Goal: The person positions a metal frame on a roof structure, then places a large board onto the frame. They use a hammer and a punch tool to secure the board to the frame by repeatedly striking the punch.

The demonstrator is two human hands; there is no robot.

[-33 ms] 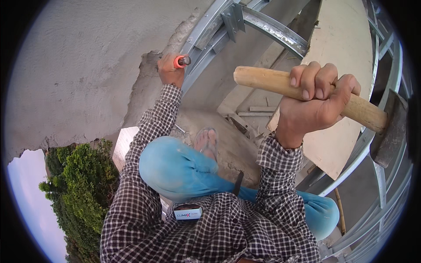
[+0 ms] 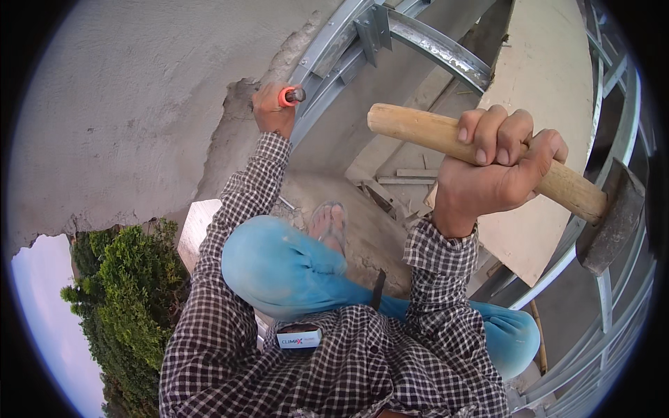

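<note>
My left hand [image 2: 270, 111] is wrapped round a chisel [image 2: 296, 95] at the broken edge of the grey plaster wall [image 2: 132, 111]. The chisel's dull metal butt and bright orange-red collar show above the fist; its tip is hidden. On the right, my right hand [image 2: 491, 164] grips a hammer [image 2: 411, 127] by its thick wooden handle. Its dark metal head [image 2: 612, 216] is at the far right, well apart from the chisel. The bare end of the handle points left, toward the chisel.
Galvanised metal framing [image 2: 439, 47] runs beside the chisel and curves down the right side. A pale board [image 2: 536, 90] lies behind the hammer. Wood scraps [image 2: 411, 177] lie below, near my sandalled foot [image 2: 329, 223]. Green trees [image 2: 129, 285] show at lower left.
The hammer and my right hand have shifted slightly left, and the hammer head has swung a little left and downward. My left hand and the chisel have barely moved.
</note>
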